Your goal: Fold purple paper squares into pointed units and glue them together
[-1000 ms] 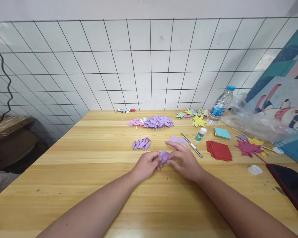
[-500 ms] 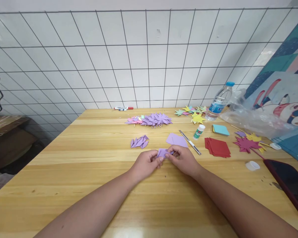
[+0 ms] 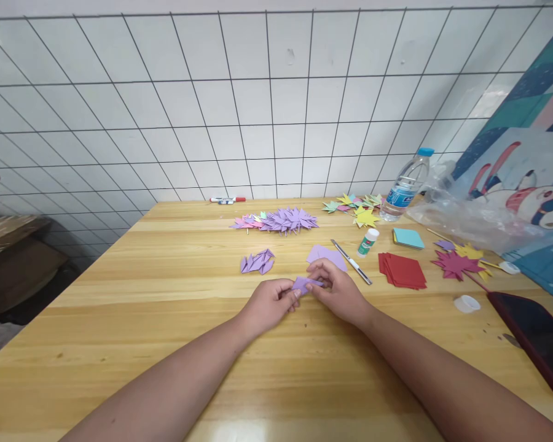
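A small folded piece of purple paper [image 3: 301, 284] is held between my two hands, low over the wooden table. My left hand [image 3: 271, 302] pinches its left side between thumb and fingers. On the right side my right hand [image 3: 335, 288] grips it with the thumb, its index finger raised and bent above the paper. Just behind my right hand lie flat purple paper sheets [image 3: 325, 255], partly covered by it. Beside them rests a utility knife [image 3: 351, 262]. Several folded purple paper pieces [image 3: 257, 262] form a small group beyond my left hand.
Purple paper stars [image 3: 289, 220] and a marker [image 3: 227, 199] lie at the back. To the right are a glue stick [image 3: 367, 243], red paper squares [image 3: 402, 271], blue paper [image 3: 408, 238], a water bottle [image 3: 405, 187], a crimson paper star [image 3: 456, 264], a clear cap [image 3: 467, 304] and a phone [image 3: 534, 334].
My right index finger has lifted off the purple paper, and the paper's fold looks flatter and more pointed. Both hands stay in nearly the same place; the view has tilted slightly.
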### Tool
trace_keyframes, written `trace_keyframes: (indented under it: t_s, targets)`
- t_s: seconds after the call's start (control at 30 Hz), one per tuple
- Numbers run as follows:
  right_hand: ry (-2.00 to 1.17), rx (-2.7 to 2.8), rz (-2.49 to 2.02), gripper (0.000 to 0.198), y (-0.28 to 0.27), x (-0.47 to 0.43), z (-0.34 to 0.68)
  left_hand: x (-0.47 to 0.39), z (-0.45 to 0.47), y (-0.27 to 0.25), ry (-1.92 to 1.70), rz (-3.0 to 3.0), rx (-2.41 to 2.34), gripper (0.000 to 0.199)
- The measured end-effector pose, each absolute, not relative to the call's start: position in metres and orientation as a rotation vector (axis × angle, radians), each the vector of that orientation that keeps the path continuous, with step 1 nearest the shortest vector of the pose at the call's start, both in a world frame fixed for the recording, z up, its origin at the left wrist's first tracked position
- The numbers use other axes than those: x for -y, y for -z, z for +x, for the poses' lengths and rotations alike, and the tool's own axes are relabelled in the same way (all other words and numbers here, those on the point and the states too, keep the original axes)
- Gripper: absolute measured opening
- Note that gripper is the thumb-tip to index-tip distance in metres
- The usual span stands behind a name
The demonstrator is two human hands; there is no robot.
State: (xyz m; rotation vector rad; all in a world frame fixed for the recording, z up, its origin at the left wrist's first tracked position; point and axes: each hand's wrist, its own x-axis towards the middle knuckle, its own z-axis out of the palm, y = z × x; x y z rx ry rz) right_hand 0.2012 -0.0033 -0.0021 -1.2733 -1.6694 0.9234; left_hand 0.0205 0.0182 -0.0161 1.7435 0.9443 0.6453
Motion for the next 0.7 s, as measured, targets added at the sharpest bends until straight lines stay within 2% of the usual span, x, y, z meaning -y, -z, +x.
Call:
trace_keyframes:
  t_s: [0.07, 0.2, 0.7]
  targets:
    - [-0.994, 1.664, -1.257, 0.032, 0.0043, 0.0026, 0.2019, -0.0183, 0.0201, 0.0166, -0.635, 1.766, -0.947, 0.029]
    - [-1.015, 1.716, -1.304, 0.016, 0.0061, 0.0016, 0.2024, -0.0184, 0.0195, 0.0180, -0.609, 1.819, -0.941, 0.032]
    - [-1.036, 1.701, -1.328, 0.018, 0.0044, -0.0002, 0.2030, -0.0194, 0.0186, 0.0194, -0.555, 1.865, -0.977, 0.033]
